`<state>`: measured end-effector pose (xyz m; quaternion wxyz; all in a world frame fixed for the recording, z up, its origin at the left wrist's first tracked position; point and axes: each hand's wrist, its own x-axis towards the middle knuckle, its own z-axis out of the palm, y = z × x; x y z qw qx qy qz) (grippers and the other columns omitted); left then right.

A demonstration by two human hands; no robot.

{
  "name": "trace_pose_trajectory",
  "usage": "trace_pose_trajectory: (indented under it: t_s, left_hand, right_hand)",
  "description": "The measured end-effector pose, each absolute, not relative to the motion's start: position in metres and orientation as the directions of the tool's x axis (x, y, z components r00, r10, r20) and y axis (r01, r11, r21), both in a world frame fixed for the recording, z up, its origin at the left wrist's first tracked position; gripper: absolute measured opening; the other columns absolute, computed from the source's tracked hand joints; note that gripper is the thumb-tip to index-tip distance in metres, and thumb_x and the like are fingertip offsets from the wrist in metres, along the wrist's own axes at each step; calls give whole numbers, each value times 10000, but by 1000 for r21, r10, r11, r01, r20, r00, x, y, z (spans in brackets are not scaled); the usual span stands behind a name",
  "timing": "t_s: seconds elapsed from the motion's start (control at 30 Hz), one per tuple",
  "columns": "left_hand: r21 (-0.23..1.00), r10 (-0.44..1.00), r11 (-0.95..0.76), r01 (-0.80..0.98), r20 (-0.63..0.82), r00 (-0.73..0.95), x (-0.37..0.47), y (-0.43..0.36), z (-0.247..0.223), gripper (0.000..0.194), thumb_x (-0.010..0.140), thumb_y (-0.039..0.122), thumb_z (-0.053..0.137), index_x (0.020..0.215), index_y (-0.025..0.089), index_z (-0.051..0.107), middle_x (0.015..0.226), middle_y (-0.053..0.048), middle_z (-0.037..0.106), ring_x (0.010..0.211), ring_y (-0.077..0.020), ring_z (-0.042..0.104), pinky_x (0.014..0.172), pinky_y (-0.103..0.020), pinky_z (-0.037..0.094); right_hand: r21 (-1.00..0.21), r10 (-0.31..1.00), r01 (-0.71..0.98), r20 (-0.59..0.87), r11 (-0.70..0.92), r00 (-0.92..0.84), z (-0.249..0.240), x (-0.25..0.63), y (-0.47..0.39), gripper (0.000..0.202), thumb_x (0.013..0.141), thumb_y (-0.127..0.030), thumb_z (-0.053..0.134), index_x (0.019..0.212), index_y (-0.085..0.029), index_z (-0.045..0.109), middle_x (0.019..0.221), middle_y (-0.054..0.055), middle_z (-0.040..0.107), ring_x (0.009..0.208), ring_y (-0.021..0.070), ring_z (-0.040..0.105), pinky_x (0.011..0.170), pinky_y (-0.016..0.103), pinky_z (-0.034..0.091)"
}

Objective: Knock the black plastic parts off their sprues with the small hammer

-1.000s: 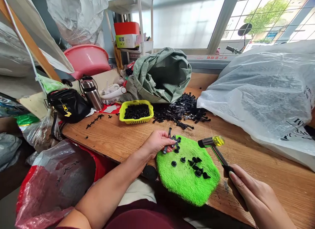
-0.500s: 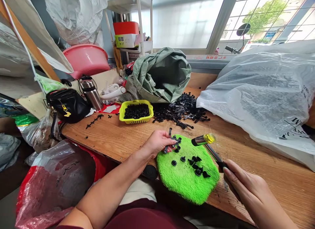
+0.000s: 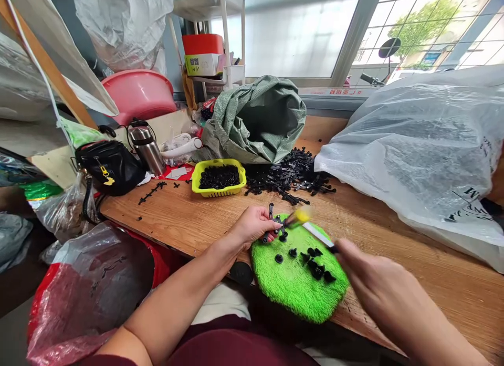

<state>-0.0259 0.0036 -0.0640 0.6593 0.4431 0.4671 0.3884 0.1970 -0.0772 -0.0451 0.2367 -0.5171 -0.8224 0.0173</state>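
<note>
My left hand point(image 3: 258, 227) pinches a black plastic part with several arms point(image 3: 280, 224) over the far left edge of a green fluffy mat point(image 3: 291, 287). My right hand point(image 3: 364, 269) is wrapped round the handle of a hammer point(image 3: 319, 234). The hammer's head, yellow at one end and blurred by motion, is at the black part, just right of my left fingertips; whether it touches cannot be made out. Several loose black plastic pieces point(image 3: 315, 266) with round caps lie on the mat.
Behind the mat, a yellow basket point(image 3: 218, 190) holds small black pieces. Beside it a pile of black parts point(image 3: 293, 171) spreads before a green woven sack point(image 3: 252, 119). A white plastic bag point(image 3: 413, 145) lies at right. A steel flask point(image 3: 147, 150) and black bag point(image 3: 110, 166) stand at left.
My right hand has swung the hammer leftward, bringing its head from above the mat's right side to the black part. My left hand keeps its hold, nearly still.
</note>
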Motion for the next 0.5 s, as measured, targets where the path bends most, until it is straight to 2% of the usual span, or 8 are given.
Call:
trace_pose_trajectory:
  t_s: [0.07, 0.17, 0.3, 0.4, 0.5]
  left_hand:
    - [952, 929, 299, -61, -276, 245, -25, 4, -64, 280, 700, 84, 719, 620, 135, 456, 446, 18, 582, 314, -50, 479, 335, -124, 354]
    - [959, 939, 279, -39, -264, 219, -25, 4, -66, 255, 717, 64, 697, 630, 131, 467, 443, 23, 577, 311, -51, 478, 339, -128, 364]
    - [962, 940, 271, -47, -253, 227, -25, 3, -67, 276, 710, 74, 712, 627, 135, 456, 434, 31, 566, 310, -46, 473, 341, -123, 362]
    - [963, 936, 268, -22, -255, 244, -25, 4, -67, 300, 705, 99, 727, 618, 140, 443, 436, 30, 570, 314, -46, 478, 339, -120, 356]
    - [962, 935, 272, -5, -263, 238, -24, 5, -66, 313, 700, 111, 735, 613, 145, 436, 434, 28, 571, 319, -49, 480, 347, -125, 354]
  right_hand:
    - [-249, 871, 851, 311, 462, -382, -46, 197, -77, 369, 968, -434, 256, 775, -257, 517, 490, 1, 567, 404, 230, 573, 381, 296, 319]
    - [-271, 864, 836, 322, 477, -388, -43, 198, -77, 391, 970, -463, 252, 809, -251, 539, 553, 23, 623, 442, 231, 598, 389, 293, 347]
    - [-364, 863, 797, 356, 481, -358, -39, 202, -79, 397, 985, -479, 223, 834, -245, 506, 572, 12, 601, 473, 198, 579, 440, 274, 400]
    - [-436, 900, 793, 298, 426, -319, -43, 199, -81, 350, 966, -468, 284, 782, -256, 493, 518, -8, 540, 436, 199, 539, 435, 284, 377]
    - [-452, 911, 793, 253, 408, -325, -46, 197, -82, 322, 939, -450, 343, 756, -259, 527, 528, 0, 559, 473, 214, 576, 442, 285, 383]
